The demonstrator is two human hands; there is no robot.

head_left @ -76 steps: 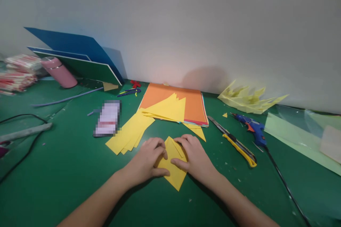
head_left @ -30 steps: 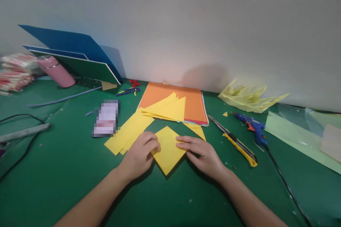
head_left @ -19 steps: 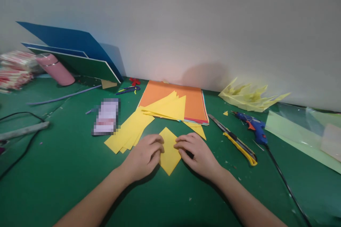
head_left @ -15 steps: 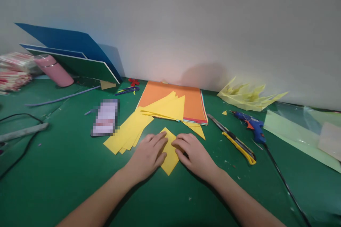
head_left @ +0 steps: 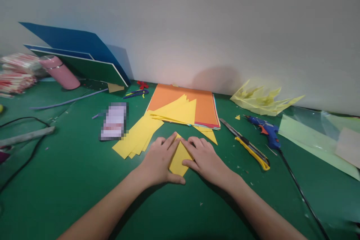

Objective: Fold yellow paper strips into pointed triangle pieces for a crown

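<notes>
Yellow paper (head_left: 178,159) lies on the table (head_left: 180,215) under your left hand (head_left: 158,160) and right hand (head_left: 206,159), spread, nearly touching at its far corner; you seem mid-fold, next needing a firm crease.

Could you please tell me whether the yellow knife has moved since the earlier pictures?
No; the knife lies in the same place beside the glue gun.

From where I stand, I count one folded yellow sheet (head_left: 181,159), at least three yellow strips (head_left: 137,135) and several yellow triangles (head_left: 182,113), overlapping too much to number. There are three leaning boards (head_left: 75,41), one pink flask (head_left: 64,74), one phone-like slab (head_left: 114,120), one yellow cutter (head_left: 253,153), one blue glue gun (head_left: 268,132), and one spiky paper piece (head_left: 258,103).
</notes>
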